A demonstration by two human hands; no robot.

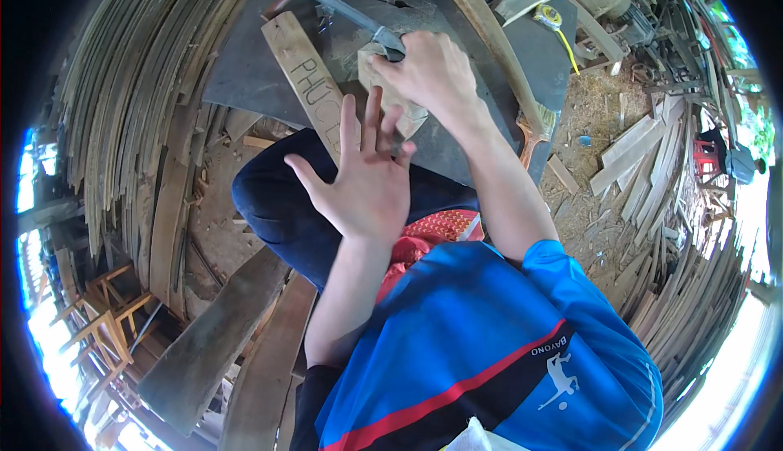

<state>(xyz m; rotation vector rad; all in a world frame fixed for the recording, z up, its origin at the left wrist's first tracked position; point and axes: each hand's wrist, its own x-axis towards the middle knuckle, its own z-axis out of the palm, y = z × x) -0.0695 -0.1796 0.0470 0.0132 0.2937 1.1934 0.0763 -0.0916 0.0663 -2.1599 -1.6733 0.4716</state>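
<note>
Upper middle of the frame: right hand [428, 72] clamps a small wood block [383, 92] on the dark metal saw table [245, 76]. Left hand [359, 182] is spread wide open, fingertips just touching the block's near end.

right hand [428, 72] on wood block [390, 92] | left hand [363, 178] spread | tool possibly gripped

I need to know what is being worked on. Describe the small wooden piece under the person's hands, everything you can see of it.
The wooden piece is a small, pale, flat block of bare wood, lying on the dark grey work table beside a longer plank with writing on it. The right hand presses down on its upper part and covers much of it. The left hand, open with fingers spread, rests at its lower end. Its full outline is hidden.
</note>
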